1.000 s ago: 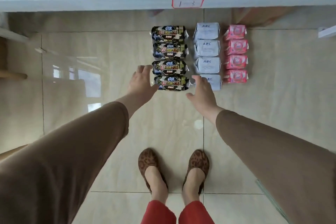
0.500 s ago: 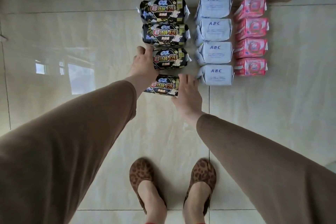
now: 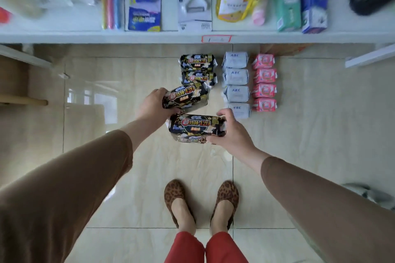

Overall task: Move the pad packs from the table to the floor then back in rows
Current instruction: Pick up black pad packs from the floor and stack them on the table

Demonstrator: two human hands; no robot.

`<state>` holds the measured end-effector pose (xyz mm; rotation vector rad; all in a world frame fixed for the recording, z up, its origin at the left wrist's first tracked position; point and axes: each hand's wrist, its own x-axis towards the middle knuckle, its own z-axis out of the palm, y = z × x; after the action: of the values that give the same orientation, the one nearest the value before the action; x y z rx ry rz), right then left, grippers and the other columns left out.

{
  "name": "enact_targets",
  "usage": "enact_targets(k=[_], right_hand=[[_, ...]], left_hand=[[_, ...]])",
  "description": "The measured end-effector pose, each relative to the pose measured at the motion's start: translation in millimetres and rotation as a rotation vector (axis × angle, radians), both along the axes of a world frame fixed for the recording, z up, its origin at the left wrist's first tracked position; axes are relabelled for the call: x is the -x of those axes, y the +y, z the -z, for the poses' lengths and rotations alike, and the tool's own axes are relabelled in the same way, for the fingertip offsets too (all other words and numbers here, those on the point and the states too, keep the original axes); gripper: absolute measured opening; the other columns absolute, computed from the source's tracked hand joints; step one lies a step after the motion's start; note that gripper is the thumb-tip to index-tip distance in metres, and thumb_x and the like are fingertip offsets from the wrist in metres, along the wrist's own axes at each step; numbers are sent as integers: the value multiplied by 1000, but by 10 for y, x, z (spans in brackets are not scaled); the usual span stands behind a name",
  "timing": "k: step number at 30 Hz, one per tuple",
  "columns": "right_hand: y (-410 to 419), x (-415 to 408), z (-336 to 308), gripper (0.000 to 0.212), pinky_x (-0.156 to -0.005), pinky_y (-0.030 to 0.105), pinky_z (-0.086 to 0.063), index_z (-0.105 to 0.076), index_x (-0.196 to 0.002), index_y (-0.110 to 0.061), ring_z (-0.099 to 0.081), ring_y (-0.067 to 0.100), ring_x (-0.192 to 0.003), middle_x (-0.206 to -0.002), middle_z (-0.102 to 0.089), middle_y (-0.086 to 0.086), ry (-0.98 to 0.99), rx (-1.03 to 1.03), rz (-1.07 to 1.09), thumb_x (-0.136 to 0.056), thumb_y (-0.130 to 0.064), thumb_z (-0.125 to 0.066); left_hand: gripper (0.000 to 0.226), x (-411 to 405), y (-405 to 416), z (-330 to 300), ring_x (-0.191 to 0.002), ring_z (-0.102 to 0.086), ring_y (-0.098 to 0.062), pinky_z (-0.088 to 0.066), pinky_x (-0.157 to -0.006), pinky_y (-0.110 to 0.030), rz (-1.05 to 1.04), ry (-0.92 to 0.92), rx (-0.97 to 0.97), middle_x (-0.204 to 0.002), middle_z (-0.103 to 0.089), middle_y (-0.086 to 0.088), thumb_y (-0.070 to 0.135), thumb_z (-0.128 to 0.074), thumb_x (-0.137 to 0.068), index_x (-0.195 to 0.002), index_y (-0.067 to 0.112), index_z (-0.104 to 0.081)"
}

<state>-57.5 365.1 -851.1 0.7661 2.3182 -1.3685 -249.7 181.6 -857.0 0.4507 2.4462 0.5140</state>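
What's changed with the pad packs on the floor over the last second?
Each hand took a black pack from the near end of its row: the left hand grips one black pack, the right hand another, both lifted. Two black packs, the white packs and pink packs stayed put.

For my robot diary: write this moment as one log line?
left hand: holds black pack | right hand: holds black pack | phase: lifting off floor

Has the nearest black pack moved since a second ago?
Yes. The nearest black pack is lifted off the floor in the right hand; it sat level with the last ABC pack, and is now nearer the shoes.
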Motion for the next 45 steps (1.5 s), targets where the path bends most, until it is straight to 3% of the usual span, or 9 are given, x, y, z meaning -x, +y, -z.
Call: enact_targets(k=[6,10,15,19,22,28,36,40,45], right_hand=[[135,277,-2197,60,-73,17,-52,-51,-116,-44,-66,-6,-86,-104,-67,-26,66,240,137,-66,-40,-86],[221,546,-3660,51,-99,48,-52,-62,-115,-19,-68,23,-109,-112,-73,2,119,266,141,-71,-26,-88],[391,909,-5209,33,-75,22,-47,-65,-96,-29,-68,-10,-80,-90,-75,-23,277,205,97,-72,-27,-88],[626,1284,-5995,36,-87,31,-54,-68,-105,-19,-72,9,-93,-99,-78,-3,416,157,60,-74,-17,-86],[867,1615,-6280,40,-89,36,-57,-66,-111,-12,-71,24,-102,-106,-76,6,508,142,55,-76,-16,-85],[1508,2351,-6427,37,-72,12,-51,-68,-111,-20,-69,2,-91,-103,-77,-4,596,167,81,-78,-18,-84],[2142,3297,-6375,43,-78,23,-58,-66,-118,-21,-70,12,-98,-108,-76,-4,581,158,70,-79,-17,-83],[2272,3663,-6337,46,-64,18,-54,-65,-120,-17,-70,6,-87,-105,-77,-2,576,179,135,-78,-14,-84],[2374,4018,-6203,50,-67,18,-53,-64,-122,-21,-69,13,-96,-109,-75,-3,538,165,232,-76,-19,-85]], left_hand=[[40,244,-106,-2267,-74,-57,-12,-38,-54,-24,-56,14,-133,-88,-62,12,43,-83,-69,-98,29,-59],[38,398,-243,-3807,-73,-62,-6,-47,-59,-25,-28,90,-219,-82,-66,17,46,-81,-70,-99,35,-58],[41,712,-242,-5390,-75,-61,-13,-40,-56,-20,46,292,-307,-87,-67,12,43,-78,-75,-111,33,-59],[34,1101,-18,-6227,-82,-65,-17,-50,-67,-32,82,350,-389,-87,-68,9,34,-76,-77,-105,29,-58],[35,1470,282,-6596,-81,-57,-17,-42,-60,-30,138,466,-399,-94,-57,6,35,-76,-78,-106,24,-60],[33,2319,1081,-6920,-77,-61,-16,-52,-64,-36,194,524,-326,-94,-64,4,41,-76,-77,-101,23,-62],[35,3334,1965,-6957,-88,-59,-24,-51,-73,-39,191,565,-270,-87,-67,-1,39,-81,-74,-96,18,-64],[31,3830,2332,-6910,-88,-59,-26,-47,-71,-39,265,631,-219,-92,-63,-7,32,-79,-77,-92,10,-63],[40,4485,2732,-6779,-95,-56,-29,-45,-76,-35,374,710,-188,-106,-52,-11,26,-78,-78,-110,6,-63]])
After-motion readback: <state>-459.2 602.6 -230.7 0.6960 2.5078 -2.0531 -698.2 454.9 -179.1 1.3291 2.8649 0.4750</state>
